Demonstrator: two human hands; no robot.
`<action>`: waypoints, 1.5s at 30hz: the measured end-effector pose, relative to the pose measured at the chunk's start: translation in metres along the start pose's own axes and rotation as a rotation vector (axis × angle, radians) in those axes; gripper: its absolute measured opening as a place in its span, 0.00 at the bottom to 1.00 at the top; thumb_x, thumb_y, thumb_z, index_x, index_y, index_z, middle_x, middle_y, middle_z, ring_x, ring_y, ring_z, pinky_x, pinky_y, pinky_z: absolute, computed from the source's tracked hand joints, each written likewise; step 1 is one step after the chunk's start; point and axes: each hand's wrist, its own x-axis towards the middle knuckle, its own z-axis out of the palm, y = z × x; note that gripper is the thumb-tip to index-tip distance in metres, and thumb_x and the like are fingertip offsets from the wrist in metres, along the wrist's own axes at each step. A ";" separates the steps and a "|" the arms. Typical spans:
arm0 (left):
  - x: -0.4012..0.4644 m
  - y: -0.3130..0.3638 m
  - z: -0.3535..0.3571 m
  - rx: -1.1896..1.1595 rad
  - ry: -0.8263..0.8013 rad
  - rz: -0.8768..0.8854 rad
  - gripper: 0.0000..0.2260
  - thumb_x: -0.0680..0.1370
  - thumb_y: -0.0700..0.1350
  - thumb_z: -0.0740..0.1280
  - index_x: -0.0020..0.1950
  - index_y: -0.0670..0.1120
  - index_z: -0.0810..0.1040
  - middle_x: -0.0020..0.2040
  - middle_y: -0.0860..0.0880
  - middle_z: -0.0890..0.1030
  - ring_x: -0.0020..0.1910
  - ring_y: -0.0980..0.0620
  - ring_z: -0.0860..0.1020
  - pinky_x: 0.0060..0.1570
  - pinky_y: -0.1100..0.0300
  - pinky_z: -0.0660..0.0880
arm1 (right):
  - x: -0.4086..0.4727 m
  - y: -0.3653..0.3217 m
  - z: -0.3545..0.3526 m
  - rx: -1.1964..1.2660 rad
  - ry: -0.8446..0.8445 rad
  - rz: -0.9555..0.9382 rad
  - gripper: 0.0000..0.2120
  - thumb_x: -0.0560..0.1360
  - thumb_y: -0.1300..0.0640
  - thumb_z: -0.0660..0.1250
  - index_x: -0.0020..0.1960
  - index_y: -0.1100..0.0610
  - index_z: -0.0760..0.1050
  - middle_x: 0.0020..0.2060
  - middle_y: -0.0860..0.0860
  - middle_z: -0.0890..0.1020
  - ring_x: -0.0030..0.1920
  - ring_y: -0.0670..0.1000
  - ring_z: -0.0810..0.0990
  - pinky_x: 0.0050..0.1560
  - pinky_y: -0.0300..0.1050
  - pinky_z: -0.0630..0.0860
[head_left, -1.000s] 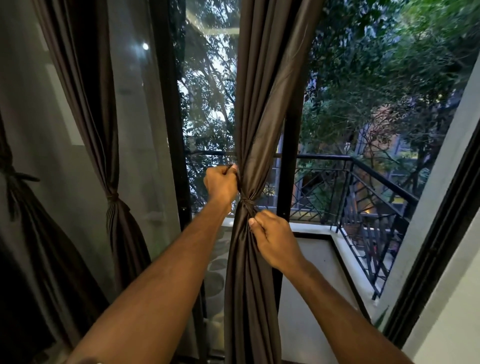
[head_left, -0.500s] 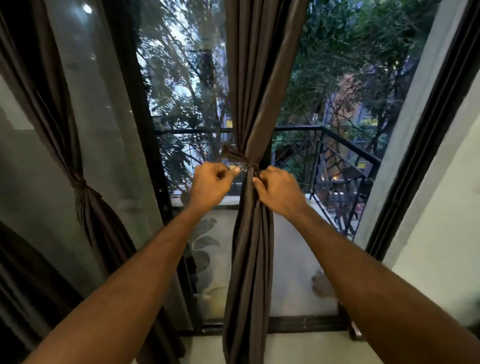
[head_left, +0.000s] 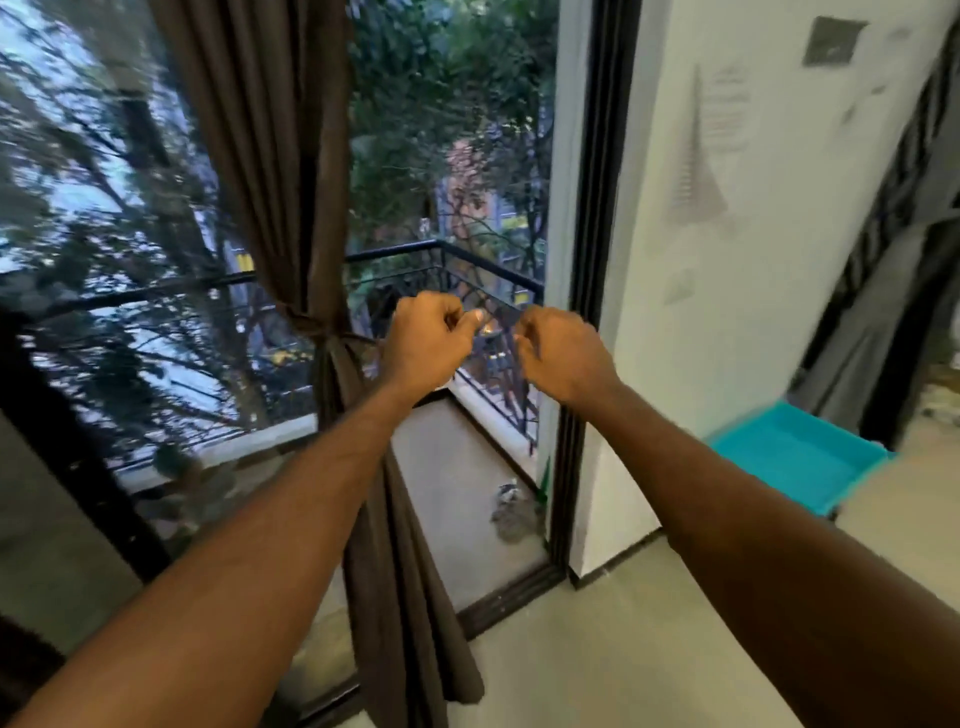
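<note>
Left hand: the left hand is raised in front of the glass, its fingers curled into the palm and its thumb pressed to the forefinger, pinching one end of a thin dark fabric tie.
Right hand: the right hand is at the same height, fingers curled, pinching the other end of the tie.
Hands together: they are near each other but not touching, with the short strip stretched between them; blur hides the exact grip.
Tie: it is held in the air just right of the long brown satin curtain. A thin dark line runs from the left hand to the curtain's gathered knot.
Curtain: it hangs to the floor, cinched at the knot.
Container: a turquoise rectangular plastic tray lies on the pale floor by the white wall, well apart from the hands. It is too blurred to tell its contents.
</note>
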 end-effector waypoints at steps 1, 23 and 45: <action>0.005 0.013 0.011 -0.009 -0.025 0.016 0.22 0.78 0.52 0.69 0.30 0.38 0.73 0.24 0.44 0.70 0.25 0.49 0.71 0.29 0.60 0.63 | -0.004 0.017 -0.012 -0.028 -0.001 0.036 0.08 0.78 0.52 0.61 0.49 0.55 0.76 0.45 0.56 0.82 0.46 0.63 0.81 0.47 0.57 0.79; 0.125 0.353 0.323 -0.132 -0.264 0.186 0.20 0.78 0.51 0.71 0.27 0.49 0.73 0.26 0.52 0.73 0.28 0.52 0.72 0.37 0.54 0.74 | -0.069 0.414 -0.265 -0.301 0.107 0.339 0.08 0.78 0.54 0.59 0.52 0.53 0.76 0.44 0.51 0.83 0.41 0.56 0.80 0.45 0.51 0.79; 0.329 0.539 0.724 -0.386 -0.377 0.367 0.21 0.78 0.47 0.71 0.27 0.43 0.72 0.25 0.45 0.73 0.25 0.53 0.68 0.31 0.60 0.68 | 0.002 0.804 -0.355 -0.421 0.215 0.514 0.08 0.80 0.54 0.58 0.44 0.53 0.73 0.35 0.49 0.78 0.34 0.52 0.78 0.40 0.54 0.81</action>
